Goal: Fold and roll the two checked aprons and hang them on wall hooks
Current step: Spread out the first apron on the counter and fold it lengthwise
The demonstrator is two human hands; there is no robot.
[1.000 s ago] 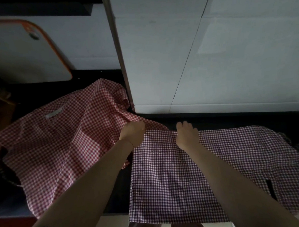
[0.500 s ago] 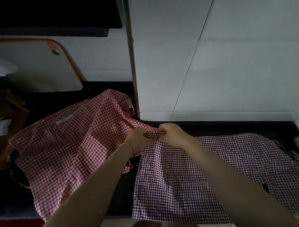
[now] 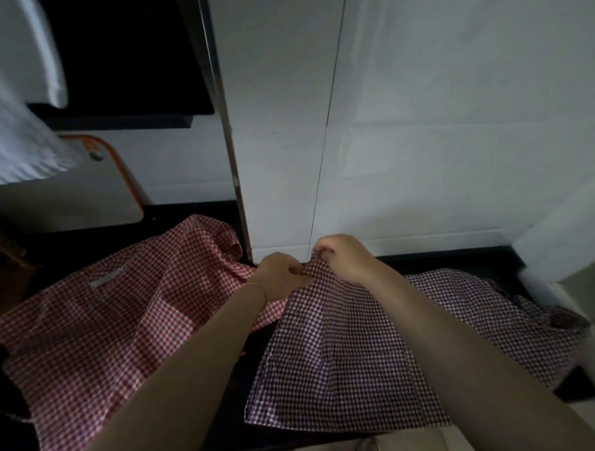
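Observation:
Two checked aprons lie on a dark counter (image 3: 488,261). The red-and-white apron (image 3: 99,329) is spread loosely on the left. A darker maroon checked apron (image 3: 346,369) lies on the right and hangs over the counter's front edge. My left hand (image 3: 279,277) and my right hand (image 3: 342,257) both pinch the far left corner of the maroon apron and lift it off the counter, so the cloth fans down from them in folds. The hands nearly touch each other. My forearms cover part of both aprons.
White wall panels (image 3: 421,117) rise right behind the counter, with a vertical metal strip (image 3: 223,126) at a corner. A white board with an orange rim (image 3: 83,193) leans at the back left. White cloth (image 3: 8,111) hangs at the upper left. No hooks are in view.
My right hand slid left along the maroon apron's far edge to meet my left hand. Both then raised the corner, gathering the cloth. The camera tilted upward.

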